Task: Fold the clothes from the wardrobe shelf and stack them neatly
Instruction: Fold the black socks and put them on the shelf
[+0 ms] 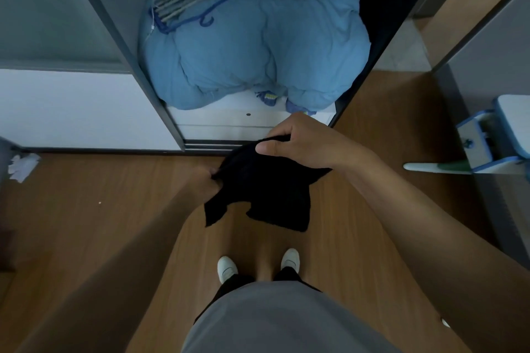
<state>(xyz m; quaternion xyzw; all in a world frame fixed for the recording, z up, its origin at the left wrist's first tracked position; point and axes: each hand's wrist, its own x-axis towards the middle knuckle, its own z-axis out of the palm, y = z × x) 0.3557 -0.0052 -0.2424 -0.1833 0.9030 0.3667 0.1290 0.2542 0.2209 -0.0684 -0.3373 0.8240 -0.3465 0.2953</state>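
The black garment (266,189) hangs crumpled in the air above the wooden floor (100,195), in front of the open wardrobe (229,122) and held between both hands. The right hand (301,143) pinches its upper edge, thumb on top and fingers curled round the cloth. The left hand (206,179) grips the garment's left side, fingers bunched in the fabric. Two loose corners droop below. Inside the wardrobe a blue duvet (258,46) fills the shelf, with hangers (186,6) lying on its upper left. Below the garment stand the person's white shoes (226,268). A crumpled white tissue (23,166) lies on the floor at far left.
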